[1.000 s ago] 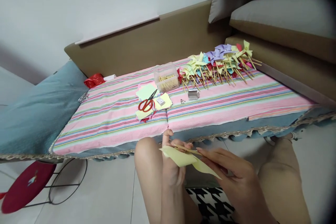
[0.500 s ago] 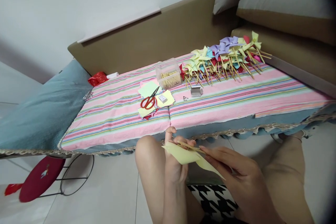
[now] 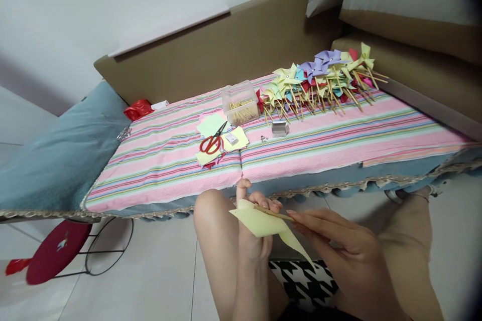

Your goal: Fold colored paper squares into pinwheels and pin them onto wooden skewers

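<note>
A pale yellow paper pinwheel (image 3: 263, 221) is held above my lap, its blades hanging down to the right. My left hand (image 3: 253, 241) grips it from behind and below, partly hidden by the paper, with the fingers curled at its upper edge. A thin wooden stick (image 3: 273, 212) lies along the back of the paper. My right hand (image 3: 339, 243) pinches the stick's right end between thumb and fingers. How the stick joins the paper is hard to make out.
On the striped sofa cover (image 3: 158, 160) lie red-handled scissors (image 3: 211, 144), coloured paper (image 3: 211, 125), a clear box of sticks (image 3: 241, 110), a small open box (image 3: 279, 129) and tiny metal pieces (image 3: 264, 138). Finished pinwheels (image 3: 320, 77) are piled at right. A red stool (image 3: 58, 253) stands at left.
The pinwheel is tilted slightly, its right blade now hanging lower and further left. Both hands keep their hold. The view has shifted slightly.
</note>
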A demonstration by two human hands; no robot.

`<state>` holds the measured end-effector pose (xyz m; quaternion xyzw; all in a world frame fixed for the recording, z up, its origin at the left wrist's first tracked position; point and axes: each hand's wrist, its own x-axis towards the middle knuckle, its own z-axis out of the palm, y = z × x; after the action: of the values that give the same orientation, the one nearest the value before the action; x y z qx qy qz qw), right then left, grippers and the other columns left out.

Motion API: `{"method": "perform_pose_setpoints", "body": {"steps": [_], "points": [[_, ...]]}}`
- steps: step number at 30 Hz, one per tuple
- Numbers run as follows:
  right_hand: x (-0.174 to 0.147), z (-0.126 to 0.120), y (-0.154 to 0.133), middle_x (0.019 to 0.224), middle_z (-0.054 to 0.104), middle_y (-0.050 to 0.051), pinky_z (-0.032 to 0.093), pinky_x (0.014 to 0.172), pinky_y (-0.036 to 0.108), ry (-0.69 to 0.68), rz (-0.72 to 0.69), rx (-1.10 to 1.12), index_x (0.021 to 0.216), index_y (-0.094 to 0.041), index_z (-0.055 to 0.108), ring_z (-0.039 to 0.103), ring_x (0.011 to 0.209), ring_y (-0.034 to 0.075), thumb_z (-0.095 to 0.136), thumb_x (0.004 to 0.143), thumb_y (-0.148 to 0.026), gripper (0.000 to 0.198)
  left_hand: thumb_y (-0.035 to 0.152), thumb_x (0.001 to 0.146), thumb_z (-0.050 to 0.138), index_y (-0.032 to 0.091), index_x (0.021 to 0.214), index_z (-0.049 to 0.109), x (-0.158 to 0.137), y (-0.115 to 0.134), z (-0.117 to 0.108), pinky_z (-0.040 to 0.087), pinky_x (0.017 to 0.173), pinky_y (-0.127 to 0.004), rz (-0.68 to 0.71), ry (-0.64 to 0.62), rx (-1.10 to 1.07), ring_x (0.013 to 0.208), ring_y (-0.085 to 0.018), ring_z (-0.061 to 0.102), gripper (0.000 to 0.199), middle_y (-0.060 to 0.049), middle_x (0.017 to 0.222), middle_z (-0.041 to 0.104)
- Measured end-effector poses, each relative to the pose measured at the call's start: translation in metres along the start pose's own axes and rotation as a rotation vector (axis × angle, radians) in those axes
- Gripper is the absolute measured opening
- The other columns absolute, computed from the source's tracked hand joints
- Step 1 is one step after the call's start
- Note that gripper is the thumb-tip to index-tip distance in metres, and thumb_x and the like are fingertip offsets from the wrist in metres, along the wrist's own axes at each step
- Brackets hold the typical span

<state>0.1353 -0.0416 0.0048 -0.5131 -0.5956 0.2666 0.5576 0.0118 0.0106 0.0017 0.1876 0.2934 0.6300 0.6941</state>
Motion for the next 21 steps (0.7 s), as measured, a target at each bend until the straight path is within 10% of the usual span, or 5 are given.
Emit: {"method": "perform_pose_setpoints", "body": {"steps": [11, 21], "points": [[0.001, 0.002, -0.002, 0.085, 0.075, 0.004, 0.055, 0.064, 0.026, -0.049, 0.045, 0.006, 0.092, -0.026, 0.075, 0.07, 0.074, 0.018, 0.06, 0.084, -0.02, 0.018, 0.031, 0.059, 0.083, 0.034, 0.117, 0.048, -0.004, -0.004, -0.002, 0.049, 0.064, -0.025, 0.06, 0.013, 0.021, 0.052, -0.009, 0.056, 0.068, 0.01, 0.06, 0.055], [-0.011, -0.003, 0.053, 0.081, 0.073, 0.005, 0.051, 0.075, 0.031, -0.459, 0.591, 0.173, 0.094, -0.019, 0.068, 0.067, 0.082, 0.022, 0.059, 0.083, -0.043, 0.028, 0.012, 0.06, 0.08, 0.023, 0.104, 0.052, 0.014, 0.003, -0.01, 0.044, 0.064, -0.015, 0.269, 0.347, 0.297, 0.057, -0.003, 0.052, 0.053, 0.009, 0.07, 0.05]]}}
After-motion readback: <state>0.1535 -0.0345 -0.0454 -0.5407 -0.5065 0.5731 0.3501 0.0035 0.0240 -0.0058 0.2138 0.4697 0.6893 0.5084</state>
